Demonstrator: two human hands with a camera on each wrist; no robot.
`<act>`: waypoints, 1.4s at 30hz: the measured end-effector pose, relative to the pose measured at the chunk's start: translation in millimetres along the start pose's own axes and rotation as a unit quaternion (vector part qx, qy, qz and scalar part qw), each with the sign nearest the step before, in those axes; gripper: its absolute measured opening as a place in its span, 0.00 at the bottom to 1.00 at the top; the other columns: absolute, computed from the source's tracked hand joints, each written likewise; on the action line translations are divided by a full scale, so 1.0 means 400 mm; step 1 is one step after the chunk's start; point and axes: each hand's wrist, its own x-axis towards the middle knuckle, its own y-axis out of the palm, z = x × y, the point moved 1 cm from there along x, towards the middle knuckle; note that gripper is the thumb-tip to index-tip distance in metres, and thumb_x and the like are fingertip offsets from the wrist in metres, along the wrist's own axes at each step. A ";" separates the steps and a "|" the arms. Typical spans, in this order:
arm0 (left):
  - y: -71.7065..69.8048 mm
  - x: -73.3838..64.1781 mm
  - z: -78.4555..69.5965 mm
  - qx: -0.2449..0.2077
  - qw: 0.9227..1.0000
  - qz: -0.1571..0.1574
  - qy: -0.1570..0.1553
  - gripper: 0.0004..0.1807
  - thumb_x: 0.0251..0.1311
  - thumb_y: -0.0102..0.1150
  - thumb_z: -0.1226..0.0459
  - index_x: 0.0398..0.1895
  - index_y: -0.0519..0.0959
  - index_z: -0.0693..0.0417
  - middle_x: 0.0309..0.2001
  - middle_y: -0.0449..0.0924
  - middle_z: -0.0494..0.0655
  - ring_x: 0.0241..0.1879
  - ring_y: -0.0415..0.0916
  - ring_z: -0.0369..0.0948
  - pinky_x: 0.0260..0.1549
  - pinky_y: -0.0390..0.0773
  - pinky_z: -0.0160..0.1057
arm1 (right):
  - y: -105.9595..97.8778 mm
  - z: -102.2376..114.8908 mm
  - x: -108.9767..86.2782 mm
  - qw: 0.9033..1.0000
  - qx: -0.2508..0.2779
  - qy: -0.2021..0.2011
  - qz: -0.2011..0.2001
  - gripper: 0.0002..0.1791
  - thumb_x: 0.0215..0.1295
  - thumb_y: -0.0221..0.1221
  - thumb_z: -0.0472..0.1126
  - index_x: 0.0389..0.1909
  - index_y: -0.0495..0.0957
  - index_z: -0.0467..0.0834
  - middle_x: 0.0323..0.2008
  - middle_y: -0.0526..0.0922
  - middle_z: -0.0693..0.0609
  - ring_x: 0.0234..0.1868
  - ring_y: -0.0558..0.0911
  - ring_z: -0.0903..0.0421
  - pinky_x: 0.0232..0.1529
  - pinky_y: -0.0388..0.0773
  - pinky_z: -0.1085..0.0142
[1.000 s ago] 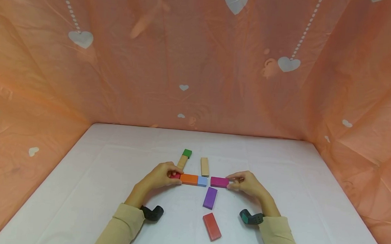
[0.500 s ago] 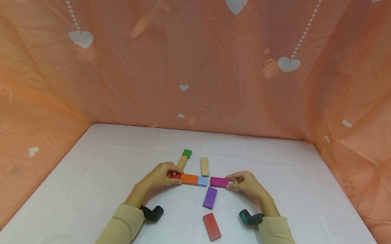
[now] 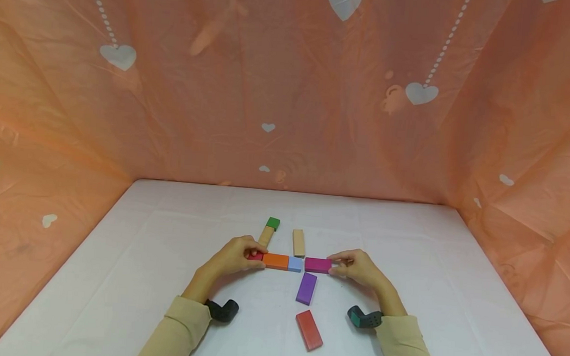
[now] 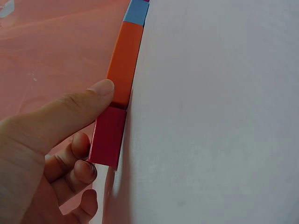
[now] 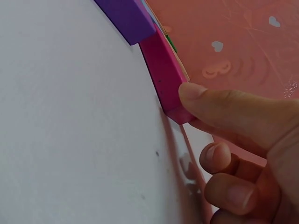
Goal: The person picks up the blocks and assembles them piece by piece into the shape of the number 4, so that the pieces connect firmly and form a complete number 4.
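In the head view a row of blocks runs left to right: a dark red block (image 4: 107, 137), an orange block (image 3: 275, 261) and a light blue block (image 3: 295, 264). My left hand (image 3: 235, 254) pinches the row's left end, its thumb at the seam between dark red and orange in the left wrist view. A magenta block (image 3: 317, 265) lies in line with the row, a narrow gap from the light blue one. Thumb and fingers of my right hand (image 3: 361, 269) pinch its right end. Just in front of the gap a purple block (image 3: 306, 288) lies slightly tilted.
A coral red block (image 3: 309, 331) lies nearer the person. Behind the row are a plain wooden block (image 3: 298, 243), another wooden block (image 3: 265, 237) and a green block (image 3: 273, 224) at its far end. Orange sheeting (image 3: 290, 91) walls the back and sides of the white table (image 3: 164, 225).
My right hand has slid the magenta block a little to the left, narrowing the gap to the light blue block. The left hand and the other blocks stay in place.
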 end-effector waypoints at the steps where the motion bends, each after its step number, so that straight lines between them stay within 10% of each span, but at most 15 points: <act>1: 0.000 0.000 0.001 0.000 1.000 0.000 0.001 0.14 0.49 0.72 0.61 0.40 0.85 0.56 0.28 0.72 0.46 0.31 0.65 0.35 0.29 0.65 0.26 | 0.000 0.000 0.000 1.000 0.000 -0.001 0.000 0.19 0.56 0.67 0.38 0.47 0.82 0.33 0.21 0.67 0.55 0.25 0.65 0.63 0.25 0.61 0.73; 42: 0.000 0.001 0.001 0.004 1.000 0.005 -0.021 0.15 0.50 0.72 0.60 0.42 0.85 0.54 0.30 0.72 0.46 0.34 0.66 0.37 0.31 0.66 0.27 | 0.010 0.012 -0.002 1.000 0.013 -0.004 0.007 0.19 0.57 0.66 0.38 0.48 0.81 0.33 0.21 0.67 0.54 0.25 0.65 0.63 0.25 0.62 0.73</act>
